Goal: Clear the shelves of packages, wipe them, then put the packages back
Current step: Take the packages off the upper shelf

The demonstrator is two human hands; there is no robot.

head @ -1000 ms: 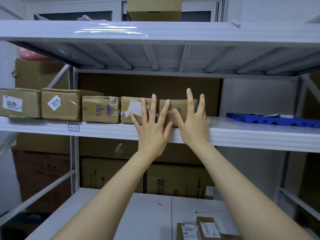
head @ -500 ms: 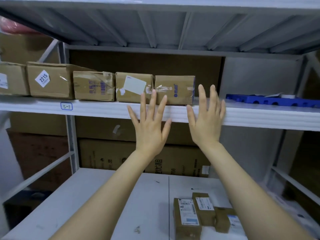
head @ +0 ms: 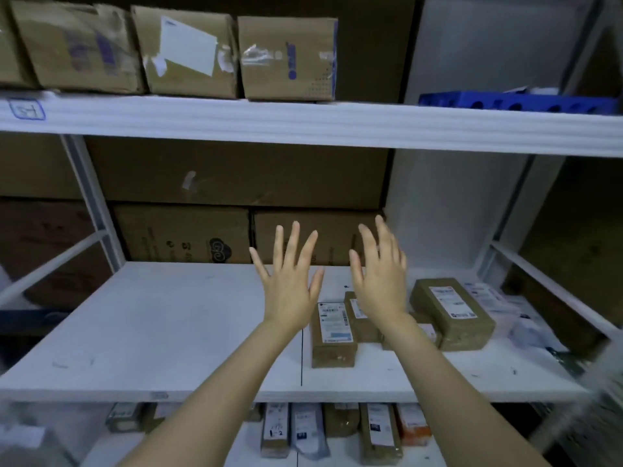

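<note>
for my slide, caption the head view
Left hand and right hand open over brown labelled packages on white shelf

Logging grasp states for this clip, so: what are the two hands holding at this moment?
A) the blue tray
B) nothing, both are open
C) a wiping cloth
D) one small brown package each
B: the left hand and the right hand both show straight, spread fingers with nothing in them, in front of the middle shelf where small packages lie.

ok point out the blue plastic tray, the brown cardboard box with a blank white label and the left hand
blue plastic tray (head: 532,101): head view, front edge
brown cardboard box with a blank white label (head: 187,46): head view, its label
left hand (head: 289,289): head view, its back
</note>
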